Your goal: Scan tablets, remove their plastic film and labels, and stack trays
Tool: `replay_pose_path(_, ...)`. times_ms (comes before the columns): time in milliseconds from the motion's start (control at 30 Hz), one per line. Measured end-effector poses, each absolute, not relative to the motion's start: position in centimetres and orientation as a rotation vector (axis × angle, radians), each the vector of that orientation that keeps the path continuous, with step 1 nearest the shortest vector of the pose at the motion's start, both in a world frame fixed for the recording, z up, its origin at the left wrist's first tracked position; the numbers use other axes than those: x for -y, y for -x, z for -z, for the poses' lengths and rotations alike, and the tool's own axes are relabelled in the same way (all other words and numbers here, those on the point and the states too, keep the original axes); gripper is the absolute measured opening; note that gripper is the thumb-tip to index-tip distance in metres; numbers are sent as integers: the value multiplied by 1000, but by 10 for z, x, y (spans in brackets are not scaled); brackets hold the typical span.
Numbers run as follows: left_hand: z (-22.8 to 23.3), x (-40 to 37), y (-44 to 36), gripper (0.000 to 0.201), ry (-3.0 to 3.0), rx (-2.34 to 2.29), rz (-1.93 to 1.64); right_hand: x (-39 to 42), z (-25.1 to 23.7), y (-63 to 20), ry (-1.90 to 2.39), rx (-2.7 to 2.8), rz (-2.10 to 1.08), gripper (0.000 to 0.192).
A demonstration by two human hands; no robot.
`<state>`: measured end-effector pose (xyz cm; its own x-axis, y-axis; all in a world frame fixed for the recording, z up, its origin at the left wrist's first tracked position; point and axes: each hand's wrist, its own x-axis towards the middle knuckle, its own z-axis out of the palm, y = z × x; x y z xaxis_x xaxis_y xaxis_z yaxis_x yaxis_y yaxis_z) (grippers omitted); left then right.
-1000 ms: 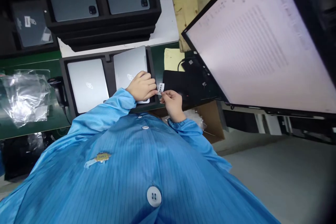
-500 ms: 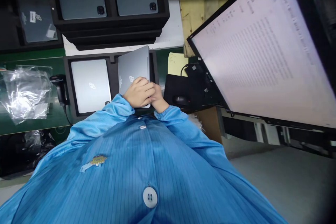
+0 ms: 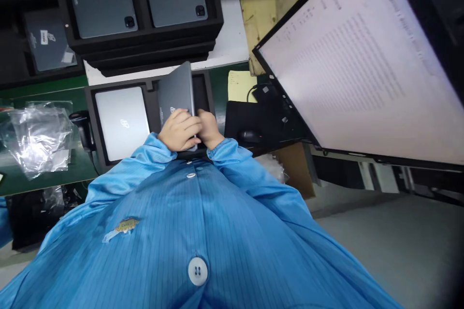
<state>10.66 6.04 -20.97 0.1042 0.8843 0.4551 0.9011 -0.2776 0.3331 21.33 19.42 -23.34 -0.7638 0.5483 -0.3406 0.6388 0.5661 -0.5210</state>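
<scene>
A dark grey tablet (image 3: 176, 87) stands tilted in the right compartment of a black foam tray (image 3: 149, 86), its right edge raised. My left hand (image 3: 180, 130) is closed over the lower right part of its back, fingers bent around the edge. Against that raised edge, on the right side, my right hand (image 3: 210, 129) is curled; its fingertips are partly hidden by the tablet, and I cannot tell what they hold. A silver tablet (image 3: 122, 123) lies flat in the left compartment of the same tray.
Stacked black trays (image 3: 145, 41) with dark tablets stand behind. To the left are a barcode scanner (image 3: 84, 128) and clear plastic bags (image 3: 39, 135). A mouse (image 3: 250, 136), a yellow note (image 3: 241, 86) and a large monitor (image 3: 348, 72) are on the right.
The dark tablet has tipped up more steeply, baring some of the compartment at its right. My right hand has come apart from my left, which still grips the tablet. The view has shifted slightly.
</scene>
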Motion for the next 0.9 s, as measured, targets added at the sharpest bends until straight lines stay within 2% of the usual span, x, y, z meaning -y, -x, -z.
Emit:
replay_pose_path(133,200,-39,-90,49,2008,1669,1249,-193,230,-212,-1094,-2675,909,11)
replay_pose_path(233,198,-31,-86,41,1841,1699,1384,-197,228,-227,-1147,-2785,1094,13)
replay_pose_path(367,204,-35,-93,20,1691,1696,1595,-199,230,-267,-1388,-2845,1404,15)
replay_pose_path(467,214,-41,-95,16,1658,1685,1622,-195,238,-294,-1585,-2798,1603,17)
replay_pose_path(600,233,-51,-92,27,1868,1831,1416,-188,252,-312,-1649,-2761,1777,24)
replay_pose_path(800,241,-73,-110,61,2671,2367,600,-184,269,-311,-1664,-2507,2023,60)
replay_pose_path(900,220,-42,-107,66,2464,2602,535,-178,270,-307,-1623,-2521,1906,66)
